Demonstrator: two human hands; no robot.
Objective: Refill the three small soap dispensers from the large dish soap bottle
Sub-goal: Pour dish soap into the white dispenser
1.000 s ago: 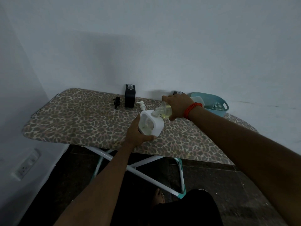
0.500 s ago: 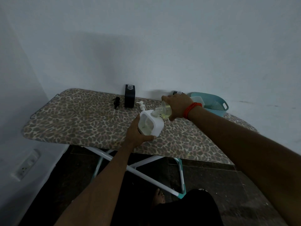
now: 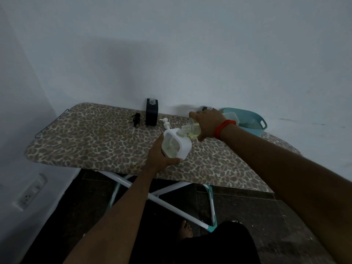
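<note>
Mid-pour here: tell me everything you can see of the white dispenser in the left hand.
The white dispenser is a square, round-cornered body, plastic by its look, with a clear panel facing the camera that shows pale liquid inside. Its pump is off and its neck is open. It sits tilted over the leopard-print board, gripped by the left hand, whose fingers curl under its base. The mouth of the tipped large bottle, held by the right hand, meets its neck.

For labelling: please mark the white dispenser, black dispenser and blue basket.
white dispenser (image 3: 185,148): head view, right wall.
black dispenser (image 3: 151,114): head view, front face.
blue basket (image 3: 254,123): head view, perforated wall.
</note>
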